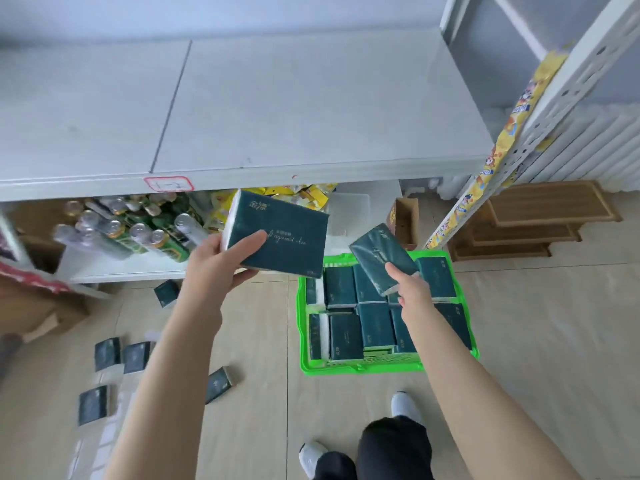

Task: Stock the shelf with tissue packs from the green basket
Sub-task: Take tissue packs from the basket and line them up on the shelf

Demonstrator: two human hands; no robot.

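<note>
Left hand point(214, 268): thumb laid across the face of a dark green tissue pack point(280, 237), fingers curled underneath, a firm hold. Right hand point(412, 292) pinches a second pack point(379, 258) by its lower end, and it's tilted. Directly under the right fingers sits the green basket point(360, 369), with more packs lying flat inside. Beyond both sets of fingertips is the white shelf point(277, 116), with cans point(138, 230) on the level beneath. Loose packs point(107, 353) lie on the floor beside the left forearm.
</note>
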